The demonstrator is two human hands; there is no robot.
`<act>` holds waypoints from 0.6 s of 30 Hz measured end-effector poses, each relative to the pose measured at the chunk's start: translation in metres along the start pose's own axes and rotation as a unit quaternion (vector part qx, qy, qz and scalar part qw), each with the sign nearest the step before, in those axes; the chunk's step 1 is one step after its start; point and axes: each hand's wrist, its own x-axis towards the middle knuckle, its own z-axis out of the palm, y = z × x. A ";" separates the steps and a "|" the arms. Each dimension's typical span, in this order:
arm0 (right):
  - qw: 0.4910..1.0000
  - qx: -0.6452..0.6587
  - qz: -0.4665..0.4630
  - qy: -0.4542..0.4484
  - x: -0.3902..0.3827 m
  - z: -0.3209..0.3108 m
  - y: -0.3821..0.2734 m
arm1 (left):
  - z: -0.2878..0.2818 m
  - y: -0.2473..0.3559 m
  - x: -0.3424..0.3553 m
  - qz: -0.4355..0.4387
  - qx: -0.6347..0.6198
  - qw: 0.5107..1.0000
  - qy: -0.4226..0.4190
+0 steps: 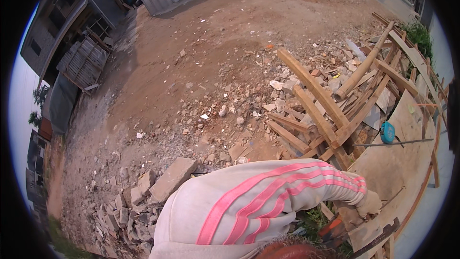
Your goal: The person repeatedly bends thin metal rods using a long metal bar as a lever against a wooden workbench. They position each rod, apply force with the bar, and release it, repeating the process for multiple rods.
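My left arm, in a white sleeve with pink stripes (268, 196), reaches across the bottom to the right. At its end my left hand (368, 205) is closed and low on a pale wooden board (397, 163); what its fingers hold, if anything, I cannot make out. A thin dark line or rod (395, 195) runs along the board from beside the hand. Just below the hand lies a dark, toothed blade like a handsaw (378, 240). An orange object (331, 229), partly covered, is beside it. My right hand does not show.
Farther along the board sits a turquoise tape measure (387, 132), next to a thin dark bar (407, 142). Timber beams (316, 86) and a bamboo pole (366, 62) are piled beyond. Broken concrete slabs (173, 180) lie left, with rubble. A rounded reddish-brown shape (292, 250) is at the lower edge.
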 end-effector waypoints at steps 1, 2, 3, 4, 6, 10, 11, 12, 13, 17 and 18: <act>1.000 0.004 0.004 0.002 -0.001 -0.005 0.004 | -0.003 0.001 -0.001 -0.002 0.004 1.000 -0.006; 1.000 0.007 0.006 0.005 -0.002 -0.011 0.009 | -0.007 0.002 -0.002 0.008 -0.020 1.000 0.002; 1.000 0.011 0.007 0.010 -0.005 -0.019 0.014 | -0.011 0.002 -0.004 0.019 -0.045 0.999 0.009; 1.000 0.016 0.010 0.011 -0.007 -0.027 0.017 | -0.015 0.004 -0.005 0.025 -0.071 0.997 0.004; 0.999 0.030 0.013 0.021 -0.022 -0.047 0.020 | -0.022 0.004 -0.008 0.022 -0.031 0.999 0.006; 0.991 0.088 0.052 0.081 -0.122 -0.105 -0.016 | -0.031 0.008 -0.015 0.004 -0.038 0.999 -0.025; 0.990 0.077 0.058 0.103 -0.156 -0.118 -0.032 | -0.030 0.007 -0.016 0.033 -0.067 0.997 0.001; 0.987 0.010 0.093 0.128 -0.177 -0.122 -0.041 | -0.030 0.005 -0.013 0.014 -0.021 0.999 -0.038; 0.982 -0.061 0.110 0.139 -0.193 -0.127 -0.051 | -0.029 0.003 -0.014 0.034 0.022 0.999 -0.023; 0.948 -0.229 0.159 0.155 -0.230 -0.128 -0.087 | -0.035 0.006 -0.013 0.003 0.024 0.999 -0.034; 0.946 -0.236 0.166 0.147 -0.234 -0.129 -0.098 | -0.038 0.007 -0.013 -0.001 0.028 0.999 -0.041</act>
